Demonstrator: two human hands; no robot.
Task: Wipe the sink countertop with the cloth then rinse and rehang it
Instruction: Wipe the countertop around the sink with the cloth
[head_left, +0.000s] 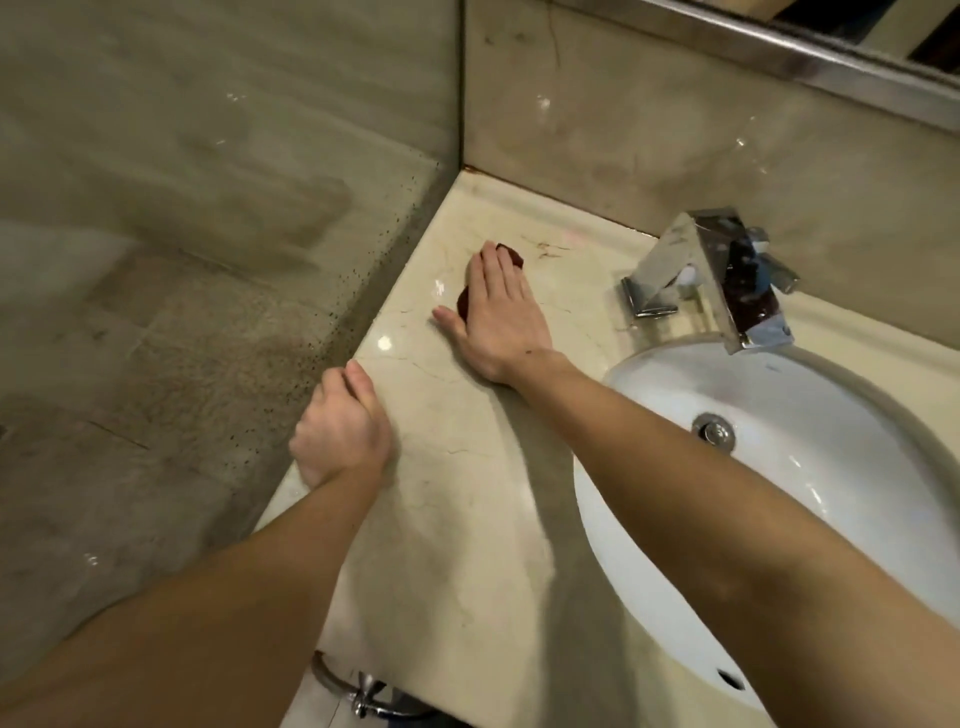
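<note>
right hand (501, 312) lies flat, fingers stretched out and together, palm pressing a dark red cloth (464, 303) onto the countertop (457, 467); not gripping it, just pinning it down. cloth is mostly hidden under the hand, only bits poke out at the fingertips and by the thumb, so its size is hard to tell. it sits on the far left part of the top, near the back corner by the glass panel (208, 208), well left of the tap (711, 275) and sink (779, 467). left hand (340, 431) is loosely curled over the left edge of the counter, thumb on top, holding nothing but the edge, looks like bracing. step in hand reads as the wiping, early to mid. to do it well i'd say keep the palm flat with even pressure, sweep in overlapping strokes from the back corner toward the basin, work into the raised back lip, go around the tap base, don't let the cloth bunch or slip out. reddish marks (548, 249) just beyond the fingers probably need a firmer pass.
</note>
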